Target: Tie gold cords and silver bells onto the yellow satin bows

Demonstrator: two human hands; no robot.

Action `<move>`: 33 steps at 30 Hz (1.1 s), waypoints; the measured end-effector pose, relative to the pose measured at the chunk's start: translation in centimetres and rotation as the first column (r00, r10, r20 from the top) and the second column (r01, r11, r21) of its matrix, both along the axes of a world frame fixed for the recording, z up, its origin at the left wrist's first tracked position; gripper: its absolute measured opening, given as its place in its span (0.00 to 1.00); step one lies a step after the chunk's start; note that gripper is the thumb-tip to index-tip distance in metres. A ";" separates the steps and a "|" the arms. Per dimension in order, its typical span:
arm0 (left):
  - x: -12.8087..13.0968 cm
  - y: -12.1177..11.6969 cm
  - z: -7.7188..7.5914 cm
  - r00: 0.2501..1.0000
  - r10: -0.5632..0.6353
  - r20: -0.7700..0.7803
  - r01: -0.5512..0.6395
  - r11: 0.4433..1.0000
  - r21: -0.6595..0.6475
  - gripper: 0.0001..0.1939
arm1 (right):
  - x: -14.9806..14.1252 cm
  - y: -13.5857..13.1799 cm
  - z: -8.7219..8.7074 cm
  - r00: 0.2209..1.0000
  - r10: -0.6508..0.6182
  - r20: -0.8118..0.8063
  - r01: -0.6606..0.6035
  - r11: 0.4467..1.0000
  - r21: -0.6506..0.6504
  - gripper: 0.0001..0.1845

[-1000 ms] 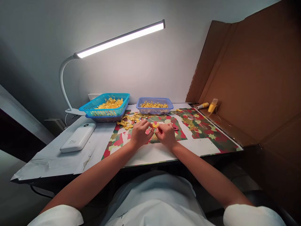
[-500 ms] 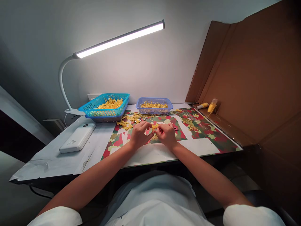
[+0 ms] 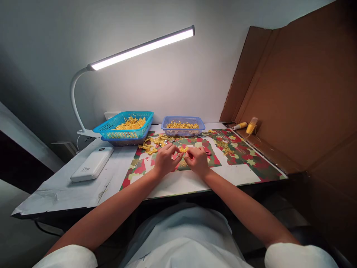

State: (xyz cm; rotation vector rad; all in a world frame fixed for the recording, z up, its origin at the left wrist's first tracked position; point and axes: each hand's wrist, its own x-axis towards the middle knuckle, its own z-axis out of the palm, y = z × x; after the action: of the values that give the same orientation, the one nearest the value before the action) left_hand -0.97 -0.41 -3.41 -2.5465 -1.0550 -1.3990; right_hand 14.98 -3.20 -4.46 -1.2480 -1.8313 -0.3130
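Over the patterned sheet, my left hand [image 3: 166,159] pinches a thin gold cord [image 3: 182,156] between thumb and forefinger. Facing it a short gap away, my right hand [image 3: 198,159] is closed on the other end of that cord. A small yellow ribbon bow [image 3: 183,149] shows between the fingertips of both hands, just behind the cord. Whether the fingers also grip the bow is too small to tell. Beyond my left hand lies a loose pile of yellow ribbons and cords [image 3: 150,148]. Something pink [image 3: 208,153] is partly hidden behind my right hand.
A blue basket [image 3: 108,130] of yellow ribbon pieces sits stacked at the back left, with a purple basket [image 3: 183,131] right of it. A white power bank [image 3: 92,164] lies left under a lamp [image 3: 145,48]. Cardboard [image 3: 301,93] walls the right side, near a yellow thread spool [image 3: 251,125].
Half a second ago the cord hung in a loose loop and the left fingers were more spread. Now it runs across between both pinches. The hands have stayed in nearly the same place.
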 end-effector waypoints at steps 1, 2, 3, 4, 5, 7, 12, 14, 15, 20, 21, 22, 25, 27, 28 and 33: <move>0.0 0.0 0.0 1.000 -0.003 0.008 0.003 1.000 -0.006 0.09 | 0.0 0.0 0.0 1.000 0.005 -0.008 -0.005 1.000 0.002 0.12; 0.0 0.0 0.0 1.000 -0.007 0.015 0.007 1.000 -0.007 0.09 | 0.0 0.0 0.0 1.000 0.013 -0.016 -0.013 1.000 0.003 0.12; 0.0 0.0 0.0 1.000 -0.013 0.020 0.013 1.000 -0.007 0.08 | 0.0 0.0 0.0 0.999 0.020 -0.026 -0.020 1.000 0.004 0.12; 0.0 0.0 0.0 1.000 -0.018 0.025 0.018 1.000 -0.006 0.08 | 0.1 0.0 0.0 0.999 0.026 -0.034 -0.026 1.000 0.003 0.12; 0.0 0.0 0.0 0.999 -0.019 0.033 0.019 1.000 -0.004 0.08 | 0.1 0.0 0.0 0.999 0.029 -0.039 -0.029 1.000 0.002 0.12; 0.0 0.0 0.0 0.999 -0.030 0.041 0.030 1.000 0.002 0.07 | 0.0 0.1 0.0 0.999 0.029 -0.043 -0.029 1.000 0.000 0.12; 0.0 0.1 0.0 0.998 -0.063 0.025 0.063 0.998 0.009 0.07 | 0.0 0.1 -0.1 0.999 0.023 -0.033 -0.023 1.000 -0.012 0.11; 0.0 0.1 -0.1 0.998 -0.051 0.031 0.051 0.999 0.007 0.07 | 0.0 0.1 0.0 0.999 0.027 -0.035 -0.028 0.999 -0.019 0.11; 0.0 0.1 -0.1 0.998 -0.048 0.034 0.048 0.999 0.006 0.07 | 0.0 0.1 0.0 0.999 0.031 -0.036 -0.032 0.999 -0.024 0.11; 0.0 0.1 -0.2 0.997 -0.066 0.040 0.067 0.997 -0.037 0.07 | 0.0 0.0 0.0 0.998 0.054 -0.032 -0.055 0.997 -0.046 0.12; 0.0 0.1 -0.2 0.997 -0.073 0.035 0.075 0.996 -0.053 0.07 | 0.0 0.0 0.0 0.998 0.057 -0.030 -0.058 0.997 -0.051 0.13; 0.0 0.1 -0.2 0.996 -0.081 0.030 0.083 0.994 -0.072 0.07 | 0.0 0.0 0.0 0.998 0.059 -0.027 -0.061 0.997 -0.055 0.13; 0.0 0.2 -0.1 0.994 -0.103 0.017 0.105 0.986 -0.130 0.07 | 0.1 0.1 0.0 0.997 0.069 -0.024 -0.070 0.995 -0.065 0.12; 0.0 0.3 -0.2 0.994 -0.112 0.018 0.113 0.980 -0.165 0.07 | 0.1 0.1 0.0 0.996 0.081 -0.022 -0.083 0.994 -0.070 0.12; 0.0 0.4 -0.2 0.993 -0.116 0.022 0.118 0.977 -0.180 0.07 | 0.1 0.1 -0.1 0.996 0.085 -0.020 -0.087 0.994 -0.073 0.11; 0.1 0.6 -0.3 0.988 -0.145 0.046 0.152 0.961 -0.230 0.07 | 0.2 0.3 -0.2 0.995 0.094 -0.019 -0.095 0.991 -0.091 0.12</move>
State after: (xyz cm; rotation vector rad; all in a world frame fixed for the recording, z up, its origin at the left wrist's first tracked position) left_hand -0.83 0.15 -3.76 -2.8339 -1.1147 -1.4261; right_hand 15.13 -2.92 -4.66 -1.2182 -1.9040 -0.1686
